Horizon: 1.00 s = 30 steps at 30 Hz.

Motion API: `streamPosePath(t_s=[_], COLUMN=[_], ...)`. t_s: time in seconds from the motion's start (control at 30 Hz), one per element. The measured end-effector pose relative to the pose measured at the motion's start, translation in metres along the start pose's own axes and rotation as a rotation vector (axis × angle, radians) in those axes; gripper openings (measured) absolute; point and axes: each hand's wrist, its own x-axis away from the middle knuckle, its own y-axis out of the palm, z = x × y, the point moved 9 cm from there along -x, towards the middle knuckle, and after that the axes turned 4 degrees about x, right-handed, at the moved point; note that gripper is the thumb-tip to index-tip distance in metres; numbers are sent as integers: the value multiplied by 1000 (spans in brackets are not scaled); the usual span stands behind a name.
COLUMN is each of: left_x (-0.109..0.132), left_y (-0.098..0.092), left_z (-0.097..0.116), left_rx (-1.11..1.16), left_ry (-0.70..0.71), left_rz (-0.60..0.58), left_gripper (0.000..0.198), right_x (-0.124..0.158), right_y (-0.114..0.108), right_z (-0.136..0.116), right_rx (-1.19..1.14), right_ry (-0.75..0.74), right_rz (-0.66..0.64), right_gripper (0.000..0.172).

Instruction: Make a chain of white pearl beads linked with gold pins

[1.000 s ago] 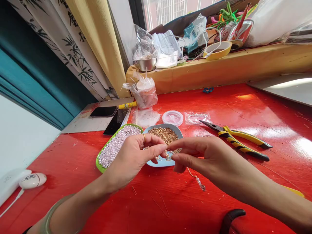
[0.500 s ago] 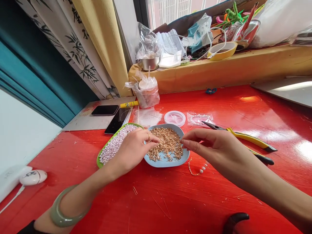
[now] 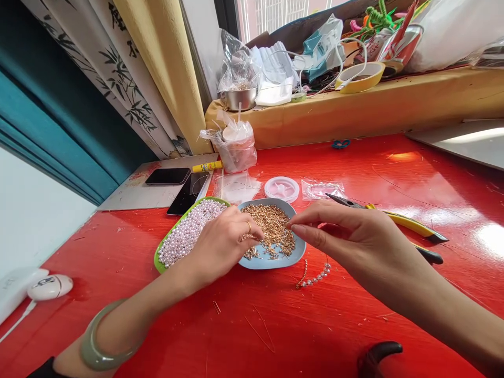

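My left hand (image 3: 226, 239) reaches over the blue dish (image 3: 252, 263) of gold beads (image 3: 270, 223), thumb and forefinger pinched together. Whatever lies between those fingertips is too small to make out. My right hand (image 3: 342, 231) is closed in a pinch at the dish's right rim. Below it hangs a strand of pearl and gold beads (image 3: 315, 278), its thread running up towards that hand. Beside the blue dish, partly behind my left hand, stands a green-rimmed dish (image 3: 160, 262) full of pale pink pearl beads (image 3: 189, 231).
Yellow-and-black pliers (image 3: 413, 223) lie right of my right hand. Behind the dishes are a round plastic spool (image 3: 281, 189) and a small clear packet (image 3: 323, 190). Wire pieces (image 3: 260, 328) lie on the red table (image 3: 177, 331). A dark curved object (image 3: 381, 352) is near the front edge.
My left hand has shifted slightly right and curled more over the gold beads. The beaded strand under my right hand has swung, showing more of its pearls.
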Motion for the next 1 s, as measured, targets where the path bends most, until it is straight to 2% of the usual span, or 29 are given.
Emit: streamPosePath(t_s=[0.1,0.33,0.47,0.57,0.67,0.77,0.87,1.0], left_x=[0,0,-1,-3,-2,1,2,3], left_y=[10,21,24,19,7,1,-5,-7], left_z=[3,1,2,0,-9,-18,-15,-6], left_rx=[33,-36,-23,43,289,733,1072,1294], left_ry=[13,-32,-42,-59,-192,-365,-377,-337], left_rz=[-61,-105,-95,-50,20,60,127,152], left_gripper=[15,14,16,16,9,8,6,7], right_x=[0,1,1,2,3,4,5,8], right_y=[0,0,1,2,5,9,10,8], right_z=[-4,-8,-10,-11,-10,-7,-6,-13], right_rx=[3,19,31,15,-60,-160,-208,-191], right_ry=[-2,-13,-31,-30,-9,39,66,57], right_rz=[-2,-15,-11,-18,-46,-80,-78,-66], right_gripper=[14,13,14,14,16,15,11,16])
